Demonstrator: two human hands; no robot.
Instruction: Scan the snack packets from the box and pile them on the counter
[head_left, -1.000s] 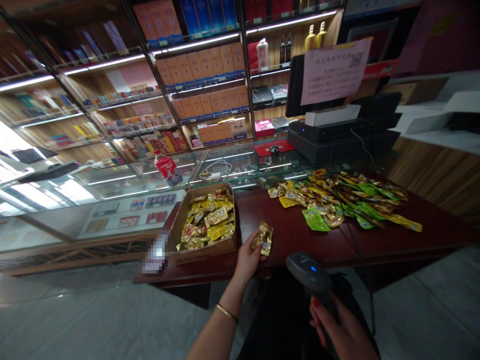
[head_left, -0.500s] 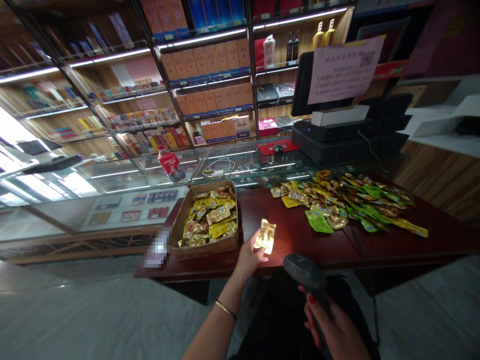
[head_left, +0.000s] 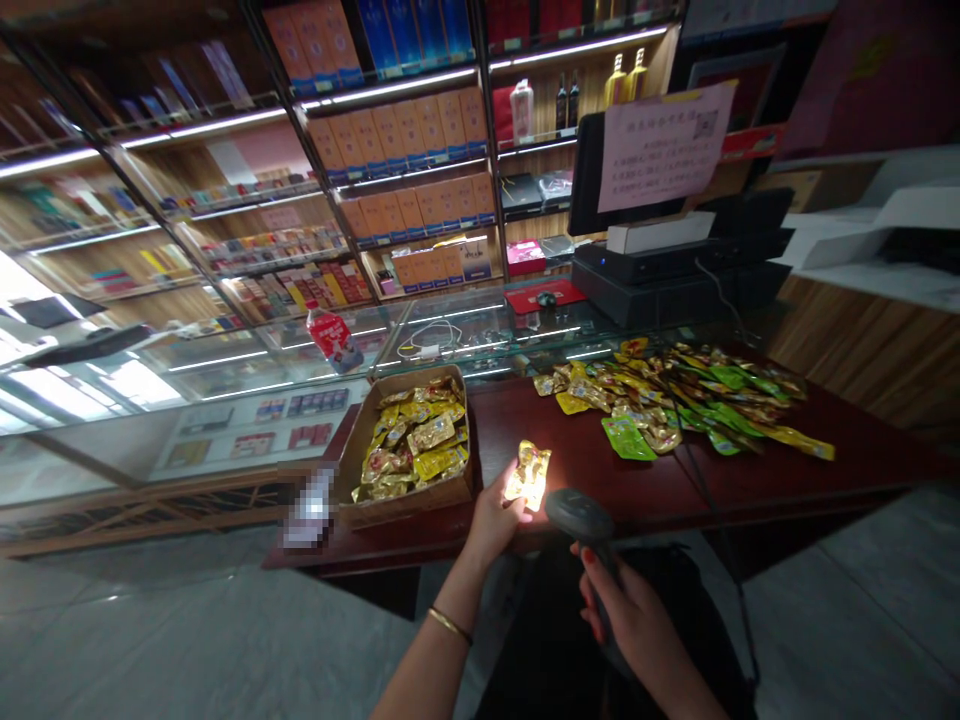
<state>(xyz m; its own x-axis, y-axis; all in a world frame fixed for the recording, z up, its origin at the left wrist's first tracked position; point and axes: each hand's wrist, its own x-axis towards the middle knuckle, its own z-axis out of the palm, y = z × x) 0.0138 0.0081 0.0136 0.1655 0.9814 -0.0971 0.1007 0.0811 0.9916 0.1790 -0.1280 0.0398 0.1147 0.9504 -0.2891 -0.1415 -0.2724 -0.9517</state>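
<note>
Between the fingers of my left hand (head_left: 495, 515) is a small gold snack packet (head_left: 529, 474), brightly lit and held just above the front of the dark red table (head_left: 499, 420). My right hand (head_left: 619, 605) is wrapped round the handle of a dark barcode scanner (head_left: 581, 515), whose head points at the packet from close by on the right. Left of the packet stands an open cardboard box (head_left: 409, 510) with many gold and yellow packets inside. A spread pile of gold, yellow and green packets (head_left: 660, 400) covers the table's right side.
Behind the table is a glass display counter (head_left: 360, 350) with a red-labelled bottle (head_left: 334, 335) on it. A monitor (head_left: 589, 175) with a pink paper sign stands above a black cash drawer (head_left: 675, 285). The scanner's cable (head_left: 697, 470) crosses the table's right part.
The scanner in my right hand has come left, closer to the packet. Light on the packet has grown brighter. My view has shifted slightly.
</note>
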